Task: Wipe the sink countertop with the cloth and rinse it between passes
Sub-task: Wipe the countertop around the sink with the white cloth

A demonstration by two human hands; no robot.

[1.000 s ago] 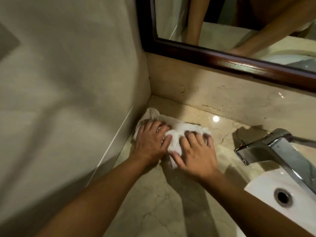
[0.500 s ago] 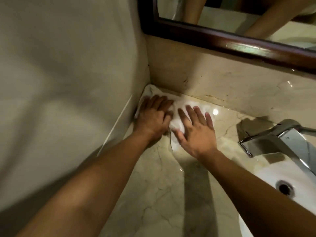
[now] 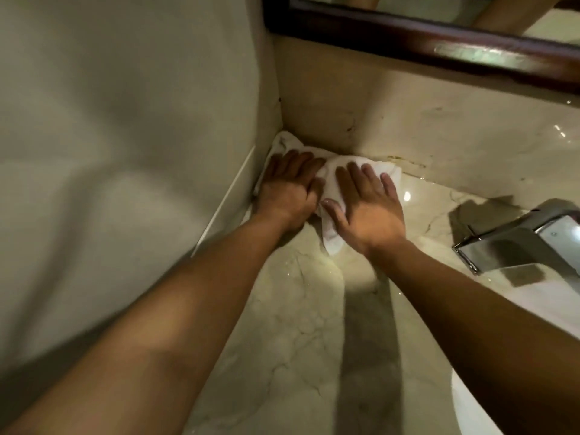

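Observation:
A white cloth [image 3: 329,183] lies bunched in the far left corner of the beige marble countertop [image 3: 298,324], against the side wall and the backsplash. My left hand [image 3: 287,191] presses flat on the cloth's left part, next to the side wall. My right hand [image 3: 368,205] lies flat on its right part with the fingers spread. A tail of cloth sticks out below the right palm. Wet streaks shine on the marble near the hands.
A chrome faucet [image 3: 518,243] stands at the right, over the white basin [image 3: 470,400] at the lower right. A dark wooden mirror frame [image 3: 439,42] runs above the backsplash [image 3: 408,120]. The pale side wall [image 3: 125,152] closes the left.
Both hands have pushed the cloth away from me, deeper into the back left corner until it meets the backsplash. The right hand's fingers have spread flatter.

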